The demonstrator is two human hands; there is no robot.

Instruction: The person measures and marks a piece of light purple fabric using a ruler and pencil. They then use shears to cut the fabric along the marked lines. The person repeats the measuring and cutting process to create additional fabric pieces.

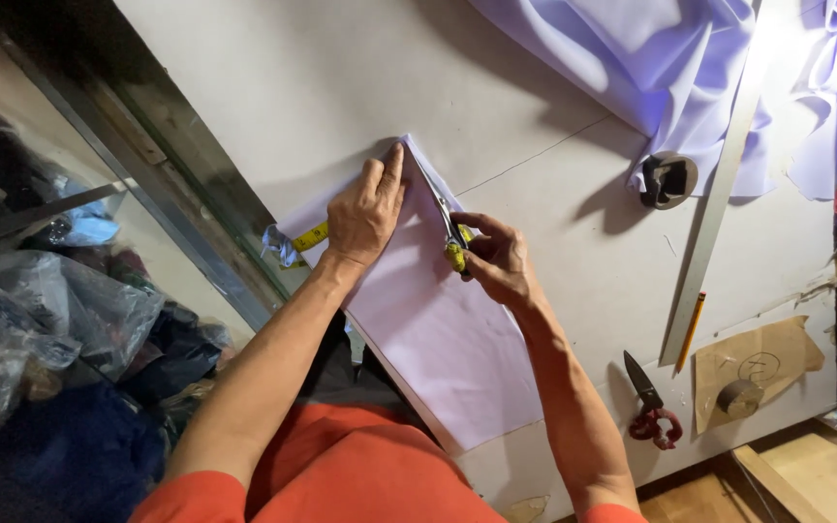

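On the pale tabletop (573,223), a folded piece of lilac fabric (438,339) is laid flat, running from the near edge up to a point. The left hand (368,208) is pressed flat on it near that point, fingers extended, closed on nothing. The right hand (498,260) is closed around the yellow handles of small scissors (449,230), whose blades are set along the fabric's right edge. A yellow tape measure (308,237) is seen beside the left wrist. The fabric is judged thin, light, limp and somewhat slippery; it is best pinned under a flat palm close to the blades, not pinched
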